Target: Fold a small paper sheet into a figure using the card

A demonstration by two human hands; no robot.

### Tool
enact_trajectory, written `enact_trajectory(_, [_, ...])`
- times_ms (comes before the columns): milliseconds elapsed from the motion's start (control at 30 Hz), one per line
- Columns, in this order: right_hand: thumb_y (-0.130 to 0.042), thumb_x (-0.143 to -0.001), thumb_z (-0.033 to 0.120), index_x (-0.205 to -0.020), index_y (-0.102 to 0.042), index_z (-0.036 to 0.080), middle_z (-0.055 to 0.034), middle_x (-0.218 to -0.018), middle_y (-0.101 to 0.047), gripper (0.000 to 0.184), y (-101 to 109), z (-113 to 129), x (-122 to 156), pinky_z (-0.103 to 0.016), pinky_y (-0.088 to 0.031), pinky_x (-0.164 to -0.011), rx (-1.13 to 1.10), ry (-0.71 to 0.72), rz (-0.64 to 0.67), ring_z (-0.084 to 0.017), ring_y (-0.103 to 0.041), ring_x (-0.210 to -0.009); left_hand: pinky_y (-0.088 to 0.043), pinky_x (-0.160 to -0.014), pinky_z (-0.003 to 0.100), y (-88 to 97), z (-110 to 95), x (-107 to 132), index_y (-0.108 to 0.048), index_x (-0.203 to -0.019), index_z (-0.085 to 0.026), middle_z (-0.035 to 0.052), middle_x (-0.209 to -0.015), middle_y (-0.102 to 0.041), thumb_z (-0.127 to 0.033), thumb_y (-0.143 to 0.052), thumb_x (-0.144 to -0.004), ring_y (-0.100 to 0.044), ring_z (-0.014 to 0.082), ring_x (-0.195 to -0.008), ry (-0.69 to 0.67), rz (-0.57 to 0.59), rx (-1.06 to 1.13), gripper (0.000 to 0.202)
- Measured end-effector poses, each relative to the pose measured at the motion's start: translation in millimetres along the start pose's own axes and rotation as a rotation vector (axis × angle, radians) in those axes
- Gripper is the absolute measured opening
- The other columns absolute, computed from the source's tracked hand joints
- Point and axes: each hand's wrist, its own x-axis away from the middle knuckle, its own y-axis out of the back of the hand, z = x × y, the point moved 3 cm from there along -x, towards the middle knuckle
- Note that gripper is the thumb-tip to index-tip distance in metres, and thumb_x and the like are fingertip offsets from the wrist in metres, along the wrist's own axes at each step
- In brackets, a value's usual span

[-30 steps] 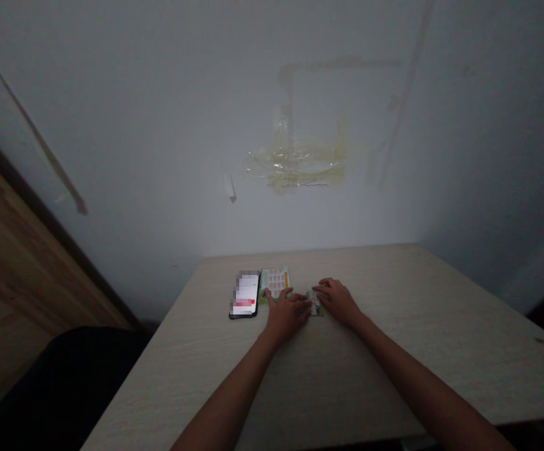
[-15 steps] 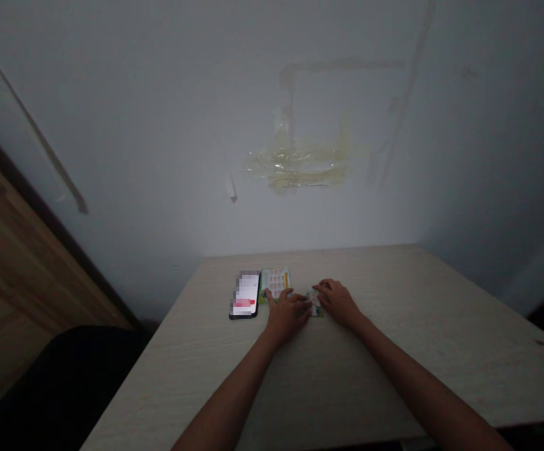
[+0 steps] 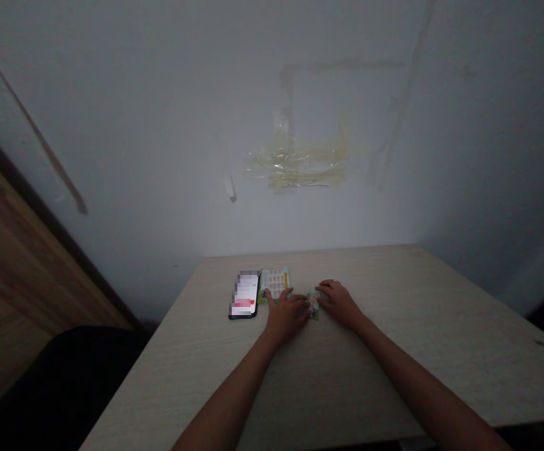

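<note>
A small printed paper (image 3: 313, 305) lies on the table between my two hands. Spread over the table, my left hand (image 3: 287, 317) has its outer fingertips on the paper's left side. Its thumb and forefinger reach across the lower edge of a larger printed sheet (image 3: 275, 280), partly covering it. My right hand (image 3: 340, 304) is bent inward, its thumb and fingertips closed at the right edge of the small paper. A phone (image 3: 245, 295) with a lit screen lies left of the larger sheet, its picture partly blurred out.
The pale wooden table (image 3: 347, 388) meets a wall (image 3: 159, 156) at its far edge. Peeling clear tape (image 3: 300, 166) sticks to that wall. A dark rounded shape (image 3: 65, 376) and wooden boards (image 3: 4, 250) stand at the left.
The small paper has shifted and turned slightly between my fingers, and its visible part looks narrower. My right hand's fingertips have moved a little. The phone and larger sheet stay in place.
</note>
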Motion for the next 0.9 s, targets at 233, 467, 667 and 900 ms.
enact_trajectory(233, [-0.062,-0.084,0.026,-0.095,-0.068,0.018,-0.0107,-0.112,-0.061,0.015,-1.4,-8.5,-0.3,-0.039,-0.043,-0.100,-0.123,0.004,-0.069,-0.023,-0.055,-0.110,0.007,-0.104,0.080,0.5,-0.4,-0.1,-0.062,-0.115,-0.035,-0.0007,-0.129,-0.065,-0.043,-0.050,-0.093,-0.036,0.0305,-0.138,0.005,0.040,-0.063,0.026])
enact_trajectory(467, [-0.061,-0.084,0.024,-0.117,-0.066,0.026,-0.0100,-0.122,-0.057,0.034,-2.1,-6.2,1.6,-0.044,-0.042,-0.102,-0.060,0.021,-0.067,-0.025,-0.051,-0.116,0.002,-0.106,0.079,1.7,0.9,0.3,-0.065,-0.110,-0.036,-0.0014,-0.133,-0.062,-0.040,-0.051,-0.093,-0.033,0.0311,-0.140,0.005,0.034,-0.063,0.023])
enact_trajectory(667, [-0.061,-0.084,0.025,-0.106,-0.072,0.022,-0.0112,-0.121,-0.058,0.025,-3.3,-6.0,2.1,-0.044,-0.041,-0.102,-0.048,0.047,-0.064,-0.026,-0.051,-0.117,0.001,-0.107,0.078,0.8,5.9,-0.3,-0.065,-0.112,-0.038,-0.0007,-0.137,-0.058,-0.042,-0.057,-0.089,-0.034,0.0326,-0.138,0.069,-0.082,-0.070,0.024])
enact_trajectory(900, [-0.064,-0.082,0.026,-0.093,-0.071,0.021,-0.0104,-0.117,-0.060,0.014,0.6,-4.4,1.8,-0.043,-0.041,-0.102,-0.098,0.009,-0.059,-0.025,-0.052,-0.115,-0.001,-0.106,0.078,2.0,10.3,-0.8,-0.067,-0.102,-0.031,0.0017,-0.136,-0.057,-0.041,-0.060,-0.087,-0.037,0.0328,-0.135,0.108,-0.092,-0.086,0.020])
